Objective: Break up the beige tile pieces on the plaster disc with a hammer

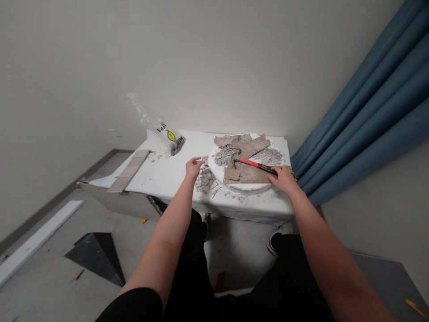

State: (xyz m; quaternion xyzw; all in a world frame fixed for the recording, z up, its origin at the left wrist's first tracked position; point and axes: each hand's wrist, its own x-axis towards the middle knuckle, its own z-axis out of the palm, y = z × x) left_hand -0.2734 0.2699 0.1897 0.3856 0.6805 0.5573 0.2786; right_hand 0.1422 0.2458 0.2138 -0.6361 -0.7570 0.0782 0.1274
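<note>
My right hand [284,178] is wrapped round the black end of a red-and-black hammer [250,163]. The hammer's rusty-looking head lies over brown, board-like pieces [248,175] and grey rubble [271,156] on a round white slab [217,171]. My left hand [193,168] is at the slab's left edge, thumb and fingers pinched together. At its fingertips is a small, thin greyish piece [204,158], too small to name. Just below that hand, a heap of broken grey chips [205,180] lies on the white-covered table [167,179].
A clear plastic bag [161,132] with a yellow lemon print holds dark grey bits at the back left. A flat striped strip [129,172] lies at the table's left end. A blue curtain [362,103] hangs to the right. A dark folded panel [98,257] lies on the floor.
</note>
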